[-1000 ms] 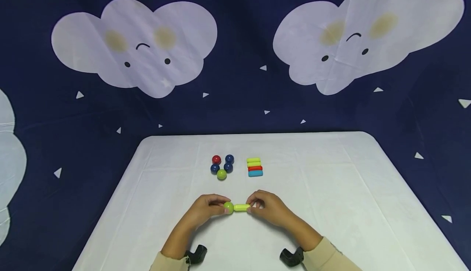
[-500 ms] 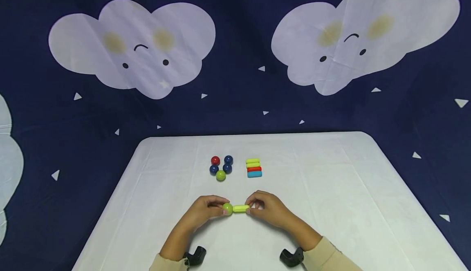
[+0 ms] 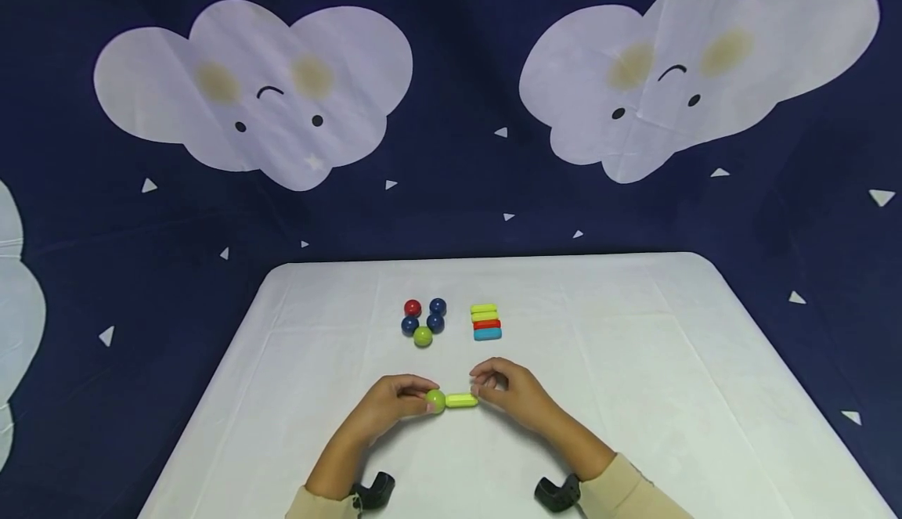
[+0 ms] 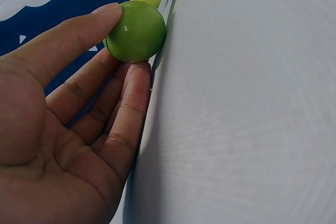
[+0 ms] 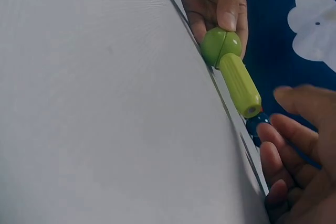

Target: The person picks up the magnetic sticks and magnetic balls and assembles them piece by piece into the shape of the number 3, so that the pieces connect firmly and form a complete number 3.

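The left hand [image 3: 393, 405] pinches a green ball [image 3: 436, 401] between thumb and fingers, low over the white table. A yellow-green stick [image 3: 461, 401] is joined to the ball's right side. In the right wrist view the stick [image 5: 240, 85] shows a small hole in its free end, and the right hand [image 5: 302, 150] is beside that end with thumb and fingers apart, holding nothing. The left wrist view shows the thumb and fingers around the ball [image 4: 136, 31].
Behind the hands on the white table [image 3: 634, 362] lie a red ball [image 3: 413, 308], several blue balls [image 3: 435, 323] and another green ball [image 3: 423, 336]. To their right is a row of sticks: yellow-green ones, a red one [image 3: 487, 325] and a blue one [image 3: 488, 334].
The right hand has let go of the stick's end and lifted slightly away from it. The left hand keeps its grip on the green ball, with the stick still attached.
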A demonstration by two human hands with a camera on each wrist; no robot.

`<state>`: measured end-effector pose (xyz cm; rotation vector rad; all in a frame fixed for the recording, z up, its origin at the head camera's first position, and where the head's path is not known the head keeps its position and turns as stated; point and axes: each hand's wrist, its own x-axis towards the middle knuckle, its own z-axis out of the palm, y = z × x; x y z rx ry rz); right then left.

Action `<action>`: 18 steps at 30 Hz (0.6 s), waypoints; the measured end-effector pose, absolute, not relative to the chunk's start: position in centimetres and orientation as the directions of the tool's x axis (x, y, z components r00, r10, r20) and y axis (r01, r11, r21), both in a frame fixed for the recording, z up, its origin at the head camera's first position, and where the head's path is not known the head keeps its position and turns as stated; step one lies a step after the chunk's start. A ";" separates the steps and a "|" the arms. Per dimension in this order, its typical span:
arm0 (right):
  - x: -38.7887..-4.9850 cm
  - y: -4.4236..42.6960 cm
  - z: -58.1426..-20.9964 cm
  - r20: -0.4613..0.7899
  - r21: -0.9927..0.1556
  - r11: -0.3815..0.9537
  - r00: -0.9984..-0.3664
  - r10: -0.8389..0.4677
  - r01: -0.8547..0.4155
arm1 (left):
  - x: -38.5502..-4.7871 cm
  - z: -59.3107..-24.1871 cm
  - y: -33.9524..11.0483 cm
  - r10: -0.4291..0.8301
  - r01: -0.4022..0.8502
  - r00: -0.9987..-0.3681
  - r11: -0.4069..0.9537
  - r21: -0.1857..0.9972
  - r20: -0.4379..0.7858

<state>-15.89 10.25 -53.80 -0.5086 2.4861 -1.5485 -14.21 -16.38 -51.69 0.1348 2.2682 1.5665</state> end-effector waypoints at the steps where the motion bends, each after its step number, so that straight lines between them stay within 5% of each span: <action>1: -15.9 10.2 -53.7 0.032 -0.899 0.398 -0.933 -0.359 -0.184 | -14.2 -51.7 -16.4 0.289 -0.134 -0.923 0.374 0.918 -0.253; 18: -17.7 8.5 -52.2 0.041 -0.905 0.392 -0.949 -0.313 -0.169 | -14.2 -51.7 -16.3 0.290 -0.131 -0.925 0.365 0.922 -0.247</action>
